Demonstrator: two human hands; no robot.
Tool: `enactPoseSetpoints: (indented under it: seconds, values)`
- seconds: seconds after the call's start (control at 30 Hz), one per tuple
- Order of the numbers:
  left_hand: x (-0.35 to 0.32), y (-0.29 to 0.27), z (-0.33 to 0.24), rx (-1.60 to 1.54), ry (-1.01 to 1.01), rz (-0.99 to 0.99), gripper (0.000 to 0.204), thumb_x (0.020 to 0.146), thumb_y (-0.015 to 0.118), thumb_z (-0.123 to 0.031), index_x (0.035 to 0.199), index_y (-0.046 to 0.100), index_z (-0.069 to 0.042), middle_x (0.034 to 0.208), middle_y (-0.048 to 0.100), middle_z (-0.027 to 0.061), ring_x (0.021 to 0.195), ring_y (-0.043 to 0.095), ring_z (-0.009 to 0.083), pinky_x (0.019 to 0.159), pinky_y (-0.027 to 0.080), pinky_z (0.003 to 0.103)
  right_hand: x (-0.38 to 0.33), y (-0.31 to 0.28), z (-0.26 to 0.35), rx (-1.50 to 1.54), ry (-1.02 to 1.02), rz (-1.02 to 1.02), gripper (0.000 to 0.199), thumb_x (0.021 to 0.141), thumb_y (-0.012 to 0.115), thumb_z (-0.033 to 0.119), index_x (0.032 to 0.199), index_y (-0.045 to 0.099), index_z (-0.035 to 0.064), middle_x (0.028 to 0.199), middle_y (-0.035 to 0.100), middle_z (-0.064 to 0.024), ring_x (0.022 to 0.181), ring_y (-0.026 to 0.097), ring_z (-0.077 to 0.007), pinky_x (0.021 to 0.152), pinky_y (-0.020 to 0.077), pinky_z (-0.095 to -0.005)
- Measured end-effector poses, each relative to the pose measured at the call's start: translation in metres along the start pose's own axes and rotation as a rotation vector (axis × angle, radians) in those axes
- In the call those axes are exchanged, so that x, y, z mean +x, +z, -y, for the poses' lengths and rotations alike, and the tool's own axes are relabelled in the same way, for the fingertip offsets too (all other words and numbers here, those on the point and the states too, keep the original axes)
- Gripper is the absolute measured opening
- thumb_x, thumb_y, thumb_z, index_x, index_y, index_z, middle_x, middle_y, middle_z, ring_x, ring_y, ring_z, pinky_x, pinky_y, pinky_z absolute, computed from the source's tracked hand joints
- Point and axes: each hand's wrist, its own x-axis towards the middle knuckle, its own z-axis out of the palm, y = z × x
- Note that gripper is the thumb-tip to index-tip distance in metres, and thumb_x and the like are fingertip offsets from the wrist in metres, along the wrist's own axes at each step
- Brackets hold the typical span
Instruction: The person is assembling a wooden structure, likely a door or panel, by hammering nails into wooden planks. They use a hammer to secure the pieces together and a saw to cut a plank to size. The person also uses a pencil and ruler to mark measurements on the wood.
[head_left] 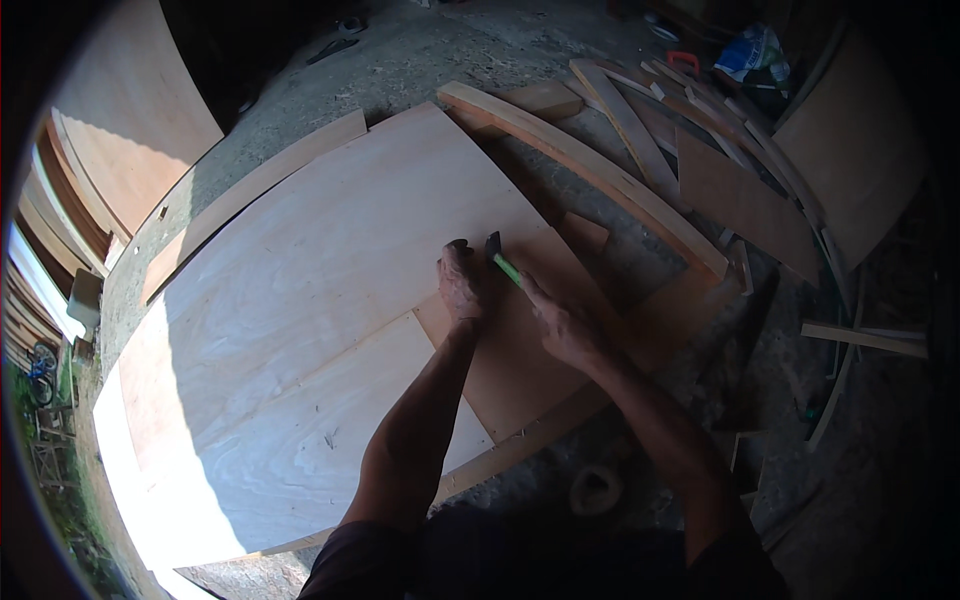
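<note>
The person leans over a large plywood sheet (330, 290) lying flat on the concrete floor (420, 50), both forearms reaching in from the lower edge of the view.

The right hand (562, 328) is clenched around the green handle of a hammer (503, 262). The handle runs up and to the left from the fist, and the dark hammer head sits just above the plywood, close beside the left hand.

The left hand (460, 285) rests on the sheet with its fingers curled down toward the surface, next to the hammer head. Whether it pinches a nail or anything else cannot be told; the fingertips are too small and shadowed.

Both hands work over a smaller, darker plywood panel (520, 350) that lies on top of the large sheet at its right side. A seam runs across the large sheet from the left hand toward the lower left.

Beyond the sheet, a long curved wooden batten (600, 170) lies along its upper right edge. Further right, a loose pile of wood strips and offcuts (740, 150) covers the floor. A narrow plank (260, 190) lies along the sheet's upper left edge.
</note>
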Motion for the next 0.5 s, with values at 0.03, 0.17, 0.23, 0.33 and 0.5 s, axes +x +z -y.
enactPoseSetpoints:
  seconds: [0.03, 0.17, 0.23, 0.33, 0.5]
  values:
    - [0.007, 0.004, -0.001, -0.015, 0.032, -0.004, 0.043, 0.083, 0.07, -0.016, 0.121, 0.053, -0.006, 0.111, 0.063, 0.0129, 0.108, 0.056, 0.0368, 0.09, 0.047, 0.046, 0.001, -0.007, -0.003, -0.027, -0.023, -0.024, 0.067, 0.098, 0.055, 0.01, 0.159, 0.027, 0.0134, 0.081, 0.068, -0.0228, 0.069, 0.069, -0.0392, 0.063, 0.0544, -0.0492]
    - [0.002, 0.003, -0.002, -0.02, -0.017, 0.023, 0.042, 0.084, 0.071, -0.017, 0.12, 0.053, -0.006, 0.113, 0.064, 0.0127, 0.112, 0.056, 0.0363, 0.092, 0.048, 0.046, -0.01, -0.003, -0.002, -0.077, 0.001, 0.041, 0.069, 0.097, 0.055, 0.01, 0.159, 0.026, 0.0134, 0.082, 0.068, -0.0234, 0.072, 0.069, -0.0403, 0.065, 0.0547, -0.0505]
    - [0.003, 0.01, -0.018, -0.053, -0.038, 0.031, 0.038, 0.085, 0.068, -0.015, 0.119, 0.054, -0.007, 0.113, 0.065, 0.0131, 0.111, 0.057, 0.0361, 0.092, 0.048, 0.046, -0.006, -0.008, -0.011, -0.151, 0.04, 0.138, 0.069, 0.097, 0.054, 0.009, 0.159, 0.024, 0.013, 0.083, 0.069, -0.0239, 0.072, 0.069, -0.0411, 0.065, 0.0542, -0.0518]
    - [0.007, 0.003, 0.016, -0.103, 0.027, 0.034, 0.034, 0.087, 0.062, -0.008, 0.12, 0.054, -0.007, 0.111, 0.065, 0.0136, 0.108, 0.059, 0.0343, 0.091, 0.049, 0.044, -0.002, 0.001, -0.002, -0.069, 0.059, 0.101, 0.069, 0.098, 0.052, 0.01, 0.16, 0.022, 0.0141, 0.084, 0.069, -0.025, 0.073, 0.068, -0.0425, 0.065, 0.0532, -0.0533]
    - [-0.034, -0.053, 0.057, -0.285, 0.158, 0.075, 0.025, 0.089, 0.059, -0.002, 0.113, 0.058, -0.006, 0.1, 0.066, 0.0129, 0.094, 0.065, 0.0268, 0.084, 0.052, 0.037, -0.036, 0.031, -0.04, -0.005, -0.021, 0.0, 0.065, 0.102, 0.048, 0.012, 0.161, 0.021, 0.0195, 0.122, 0.066, -0.0224, 0.088, 0.067, -0.0456, 0.073, 0.0537, -0.0517]
